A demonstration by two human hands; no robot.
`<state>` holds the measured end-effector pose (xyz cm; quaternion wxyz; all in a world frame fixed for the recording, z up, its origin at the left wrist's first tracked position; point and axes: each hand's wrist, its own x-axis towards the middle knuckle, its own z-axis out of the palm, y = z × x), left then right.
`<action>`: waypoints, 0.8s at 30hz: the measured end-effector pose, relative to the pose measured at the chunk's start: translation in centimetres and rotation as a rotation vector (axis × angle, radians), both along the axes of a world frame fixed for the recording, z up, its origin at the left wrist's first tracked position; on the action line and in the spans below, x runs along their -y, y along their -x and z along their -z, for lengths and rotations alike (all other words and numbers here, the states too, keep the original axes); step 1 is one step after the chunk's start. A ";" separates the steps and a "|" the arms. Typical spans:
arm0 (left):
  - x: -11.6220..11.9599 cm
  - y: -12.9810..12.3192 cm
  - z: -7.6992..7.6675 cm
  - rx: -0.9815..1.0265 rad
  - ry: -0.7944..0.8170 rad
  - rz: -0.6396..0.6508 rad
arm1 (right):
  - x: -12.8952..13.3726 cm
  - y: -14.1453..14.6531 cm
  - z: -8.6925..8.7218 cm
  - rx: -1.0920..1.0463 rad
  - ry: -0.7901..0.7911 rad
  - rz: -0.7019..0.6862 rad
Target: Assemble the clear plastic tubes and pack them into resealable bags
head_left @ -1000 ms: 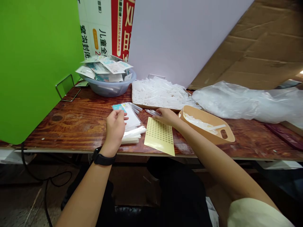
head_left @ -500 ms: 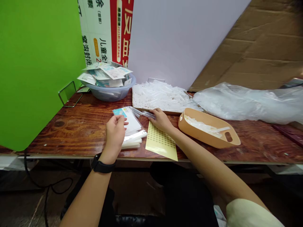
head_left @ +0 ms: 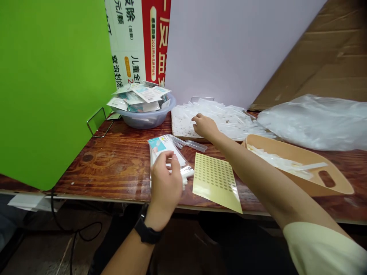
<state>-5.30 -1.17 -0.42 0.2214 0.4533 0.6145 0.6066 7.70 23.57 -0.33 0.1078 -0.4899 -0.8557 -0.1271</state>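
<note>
My left hand (head_left: 166, 176), a black watch on its wrist, hovers over the near part of a stack of clear packets with white and blue cards (head_left: 162, 144). Its fingers are loosely curled, with a gap to the thumb and nothing visible between them. Beyond the stack, my right hand (head_left: 205, 125) reaches over the front left of a shallow tray (head_left: 183, 138) heaped with translucent plastic tubes (head_left: 226, 116). Its fingers are bent and apart; whether the tips touch a tube is unclear. Several clear tubes (head_left: 196, 146) lie on the table beside the packets.
A yellow sticker sheet (head_left: 215, 179) lies right of the packets. At the right stands a tan basket (head_left: 338, 183) with white strips inside. A bluish bowl (head_left: 146, 119) piled with filled packets sits at the back left, near a green panel (head_left: 51, 95). Plastic wrap (head_left: 315, 122) lies back right.
My right hand has let go of the clear tubes near the packets and moved up and away to the heaped tray. My left hand has shifted toward the near part of the stack. The view has moved.
</note>
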 end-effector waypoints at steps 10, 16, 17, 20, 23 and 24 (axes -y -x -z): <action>1.4 -2.1 -0.6 -0.306 -0.127 0.102 | -3.3 2.2 0.1 0.343 0.045 -0.204; 1.4 -2.1 -0.8 -0.319 -0.136 0.102 | -3.3 2.3 0.0 0.327 0.027 -0.226; 1.3 -2.1 -0.8 -0.324 -0.143 0.093 | -3.2 2.2 0.0 0.307 0.020 -0.230; 1.0 -1.8 -0.9 -0.340 -0.161 0.061 | -2.5 1.8 -0.5 0.219 -0.024 -0.215; 0.7 -1.3 -0.9 -0.356 -0.181 0.021 | -0.7 1.5 -1.6 0.010 -0.056 -0.182; 0.5 -1.1 -0.9 -0.360 -0.197 0.009 | 0.3 1.4 -2.0 -0.109 -0.033 -0.187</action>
